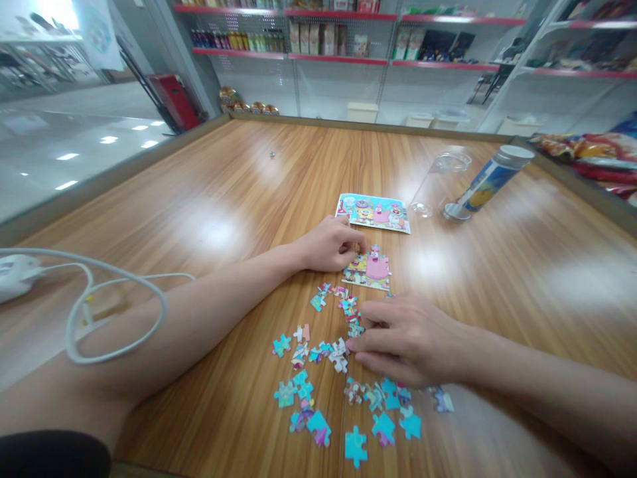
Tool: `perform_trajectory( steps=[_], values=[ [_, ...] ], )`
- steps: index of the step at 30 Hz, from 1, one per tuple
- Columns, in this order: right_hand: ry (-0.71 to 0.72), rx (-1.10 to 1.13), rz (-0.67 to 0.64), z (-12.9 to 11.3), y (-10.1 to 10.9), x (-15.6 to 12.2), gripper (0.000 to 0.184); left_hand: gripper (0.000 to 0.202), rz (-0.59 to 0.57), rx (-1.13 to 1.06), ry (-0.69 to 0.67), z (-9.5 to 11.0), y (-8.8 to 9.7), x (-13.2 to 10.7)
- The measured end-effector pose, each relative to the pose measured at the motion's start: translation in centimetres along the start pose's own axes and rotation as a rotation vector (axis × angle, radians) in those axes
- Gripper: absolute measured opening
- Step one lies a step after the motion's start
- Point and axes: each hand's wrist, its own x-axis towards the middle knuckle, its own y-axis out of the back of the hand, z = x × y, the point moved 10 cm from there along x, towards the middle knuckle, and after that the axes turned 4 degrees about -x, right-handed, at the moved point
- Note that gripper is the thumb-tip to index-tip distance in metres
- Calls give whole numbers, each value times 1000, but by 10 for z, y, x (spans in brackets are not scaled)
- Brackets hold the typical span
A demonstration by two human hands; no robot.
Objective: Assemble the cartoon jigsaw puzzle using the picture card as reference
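A joined section of a cartoon jigsaw puzzle [377, 267], with a pink and a yellow figure, lies flat at mid-table. My left hand [334, 243] is closed at its upper left, with curled fingertips resting on it and partly hiding the yellow figure. Nearer to me, my right hand [415, 338] is palm down over loose pieces, fingers stretched and somewhat apart. One of its fingertips touches or nearly touches a whitish jigsaw piece [339, 356]. Several blue pieces, such as this jigsaw piece [355, 447], are scattered around it. Some are hidden beneath the hand.
Behind the puzzle lies a printed picture card [374, 213]. To its right are a clear plastic jar [438, 176] and a blue-labelled canister [492, 178]. A white cable [166, 309] loops across my left forearm. Bagged snacks [592, 156] and stocked shelves [338, 58] stand beyond the table.
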Motion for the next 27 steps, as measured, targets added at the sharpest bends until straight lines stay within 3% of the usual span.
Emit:
perform_trajectory(
  steps=[27],
  values=[
    [94, -98, -8, -8, -3, -2, 21, 30, -20, 3, 20, -3, -2, 0]
  ],
)
